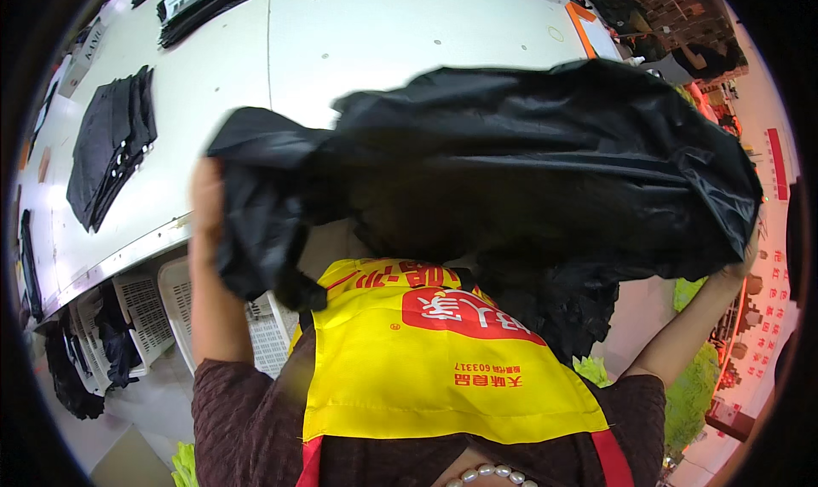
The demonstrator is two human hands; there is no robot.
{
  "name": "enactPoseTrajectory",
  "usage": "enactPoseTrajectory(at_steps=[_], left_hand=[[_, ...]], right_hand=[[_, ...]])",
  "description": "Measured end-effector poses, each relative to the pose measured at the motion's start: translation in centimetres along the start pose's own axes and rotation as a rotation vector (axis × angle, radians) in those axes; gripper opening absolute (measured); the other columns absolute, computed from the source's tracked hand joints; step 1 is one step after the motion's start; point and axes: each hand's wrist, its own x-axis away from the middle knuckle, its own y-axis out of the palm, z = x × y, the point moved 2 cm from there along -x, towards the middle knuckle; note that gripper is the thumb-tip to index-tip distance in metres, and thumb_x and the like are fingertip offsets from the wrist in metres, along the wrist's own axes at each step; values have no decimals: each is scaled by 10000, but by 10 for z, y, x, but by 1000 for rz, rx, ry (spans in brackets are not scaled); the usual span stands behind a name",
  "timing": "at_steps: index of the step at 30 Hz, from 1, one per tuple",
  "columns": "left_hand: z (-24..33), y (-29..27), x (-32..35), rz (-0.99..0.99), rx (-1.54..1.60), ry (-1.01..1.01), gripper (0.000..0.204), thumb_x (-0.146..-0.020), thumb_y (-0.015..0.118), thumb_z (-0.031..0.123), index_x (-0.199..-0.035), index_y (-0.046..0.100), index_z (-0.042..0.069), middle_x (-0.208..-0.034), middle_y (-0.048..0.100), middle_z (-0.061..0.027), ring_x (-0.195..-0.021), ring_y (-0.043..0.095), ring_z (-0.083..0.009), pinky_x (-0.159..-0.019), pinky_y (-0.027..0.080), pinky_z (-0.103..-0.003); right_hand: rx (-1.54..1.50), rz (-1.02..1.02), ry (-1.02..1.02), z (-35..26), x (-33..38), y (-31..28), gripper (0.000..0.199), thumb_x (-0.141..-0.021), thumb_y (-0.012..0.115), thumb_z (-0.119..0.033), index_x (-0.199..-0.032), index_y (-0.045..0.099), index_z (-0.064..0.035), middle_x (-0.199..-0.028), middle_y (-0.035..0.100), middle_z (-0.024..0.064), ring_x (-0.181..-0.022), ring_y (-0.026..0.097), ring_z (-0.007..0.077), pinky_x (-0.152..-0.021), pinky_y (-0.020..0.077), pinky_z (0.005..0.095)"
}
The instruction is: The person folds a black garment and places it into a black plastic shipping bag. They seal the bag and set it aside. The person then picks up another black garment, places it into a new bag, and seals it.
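Both hands, the left hand (pixel 207 199) and right hand (pixel 743 261), grip opposite ends of a black garment (pixel 511 172), spreading it wide above the white counter (pixel 358 35) mid-frame, seemingly to open it flat.

The person wears a dark brown top of finely textured knit (pixel 247 419), its sleeves ending near the elbows so that both forearms are bare. Over it hangs a bright yellow apron (pixel 434 376) of smooth, slightly shiny cloth, with a red patch bearing pale lettering on the chest and smaller red print beneath it. The apron has 2 red straps (pixel 615 458) at its lower corners. A strand of small white beads (pixel 490 472) shows at the bottom edge.
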Motion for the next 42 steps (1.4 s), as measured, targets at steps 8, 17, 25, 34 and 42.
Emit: enactPoseTrajectory(at_steps=[8,17,25,34,42], left_hand=[[207,100,-16,48,-901,658,382,-974,364,254,-1196,497,-28,-1138,573,-153,-1016,576,-254,-923,456,-375],[273,136,-239,230,-1445,929,391,-968,365,243,-1220,472,-36,-1190,552,-143,-1060,548,-282,-944,419,-369],[33,-138,-67,678,-1616,245,575,-845,570,359,-1255,479,-34,-1202,526,-277,-1133,508,-390,-964,399,-410],[-102,-107,87,597,-1749,78,522,-734,693,195,-1210,505,90,-1290,419,-221,-1213,372,-416,-1001,317,-476],[-81,-16,75,656,-1172,48,320,-844,621,231,-957,500,-42,-842,577,-181,-779,556,-328,-732,447,-346]], right_hand=[[364,186,-259,-73,-61,-26,422,-946,458,-292,-1256,495,-9,-1186,554,112,-1037,544,222,-901,434,340],[803,265,-529,5,-252,120,474,-909,492,-437,-959,610,19,-878,623,205,-800,585,297,-750,446,362],[829,-245,346,276,-194,133,1015,-763,516,-680,-1387,242,73,-1393,335,268,-1298,340,348,-1018,328,397],[1310,-301,517,277,-33,132,1165,-595,755,-531,-1418,140,19,-1396,294,280,-1287,307,404,-1046,295,418],[1265,-391,210,321,-43,132,693,-755,667,-198,-1329,335,6,-1055,579,307,-1001,545,456,-856,436,456]])
